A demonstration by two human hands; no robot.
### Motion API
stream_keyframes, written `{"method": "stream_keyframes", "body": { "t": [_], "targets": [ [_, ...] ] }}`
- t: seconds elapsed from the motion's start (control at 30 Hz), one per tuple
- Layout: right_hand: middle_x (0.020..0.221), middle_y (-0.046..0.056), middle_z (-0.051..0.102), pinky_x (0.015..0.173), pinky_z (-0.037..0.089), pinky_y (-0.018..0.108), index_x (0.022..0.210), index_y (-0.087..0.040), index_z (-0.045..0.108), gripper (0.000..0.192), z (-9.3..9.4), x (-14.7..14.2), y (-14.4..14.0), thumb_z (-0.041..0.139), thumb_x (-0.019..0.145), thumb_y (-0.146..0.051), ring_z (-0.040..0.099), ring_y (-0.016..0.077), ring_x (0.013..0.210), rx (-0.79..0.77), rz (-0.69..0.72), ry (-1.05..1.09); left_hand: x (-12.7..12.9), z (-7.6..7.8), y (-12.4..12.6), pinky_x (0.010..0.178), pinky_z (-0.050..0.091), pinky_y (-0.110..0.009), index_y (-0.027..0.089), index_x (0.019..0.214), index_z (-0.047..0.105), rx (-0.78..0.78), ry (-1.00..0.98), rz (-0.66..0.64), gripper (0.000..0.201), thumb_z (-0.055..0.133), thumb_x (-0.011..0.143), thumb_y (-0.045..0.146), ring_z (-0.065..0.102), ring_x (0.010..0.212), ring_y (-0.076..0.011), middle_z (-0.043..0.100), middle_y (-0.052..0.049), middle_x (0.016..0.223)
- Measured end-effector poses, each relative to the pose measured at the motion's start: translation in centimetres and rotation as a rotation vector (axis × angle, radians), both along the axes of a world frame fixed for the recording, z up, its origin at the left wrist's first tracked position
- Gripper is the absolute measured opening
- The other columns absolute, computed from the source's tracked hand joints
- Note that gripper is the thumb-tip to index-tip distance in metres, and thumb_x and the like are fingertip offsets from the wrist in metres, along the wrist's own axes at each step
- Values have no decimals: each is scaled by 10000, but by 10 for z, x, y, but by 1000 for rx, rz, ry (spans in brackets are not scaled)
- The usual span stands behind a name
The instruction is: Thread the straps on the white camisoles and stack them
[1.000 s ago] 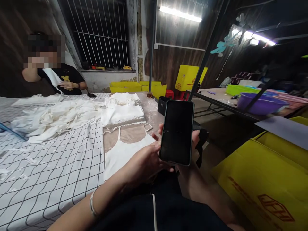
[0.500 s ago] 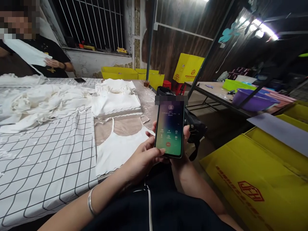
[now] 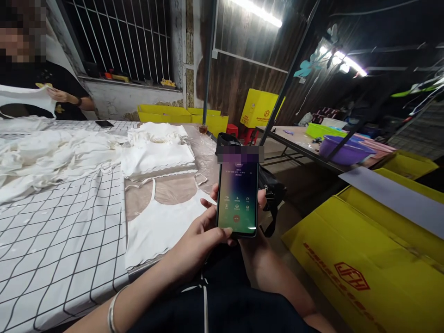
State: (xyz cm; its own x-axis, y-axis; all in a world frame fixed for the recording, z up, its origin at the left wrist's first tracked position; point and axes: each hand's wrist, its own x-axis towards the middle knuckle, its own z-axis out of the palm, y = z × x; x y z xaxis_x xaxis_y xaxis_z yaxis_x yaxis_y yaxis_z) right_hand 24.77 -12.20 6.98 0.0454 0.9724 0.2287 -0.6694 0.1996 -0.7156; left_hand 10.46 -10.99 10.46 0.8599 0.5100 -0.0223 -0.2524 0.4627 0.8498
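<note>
The left hand and right hand hold a phone (lit up).

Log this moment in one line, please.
left hand: thumb at phone, lower left corner | right hand: gripping phone | phone: screen lit | white strappy top: flat, in front of white garment stack

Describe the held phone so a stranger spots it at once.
From the large checked tablecloth, look right to the wearer's left hand and right hand. The phone is held there. Its lit, purple-to-green screen sets it apart from the dark, phone-like slab lying on that tablecloth.
</note>
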Motion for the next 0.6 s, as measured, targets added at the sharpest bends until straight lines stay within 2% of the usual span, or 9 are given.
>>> {"method": "stream_keyframes", "body": {
  "t": [0.23,0.43,0.6],
  "targets": [
    [1132,97,630,986,464,504,1149,-213,640,885,2,1,-2,524,635,-924,605,309,1061,32,-44,0,2,4,-1,725,464,-277,171,1022,674,54,6,40,331,737,704,236,574,738,-175,634,-28,767],
    [1147,83,620,982,476,466,1164,-203,660,823,1,0,-2,604,664,-855,607,280,1040,85,-9,-3,12,-4,-1,643,479,-259,155,1004,643,61,57,130,367,778,733,363,582,723,-161,632,-43,846],
    [1141,75,623,1004,470,430,1185,-222,666,786,-4,1,0,615,695,-835,602,267,1046,137,1,0,14,-7,0,611,483,-258,165,978,641,37,60,130,355,774,747,400,568,638,-135,628,-21,784]
  ]
}}
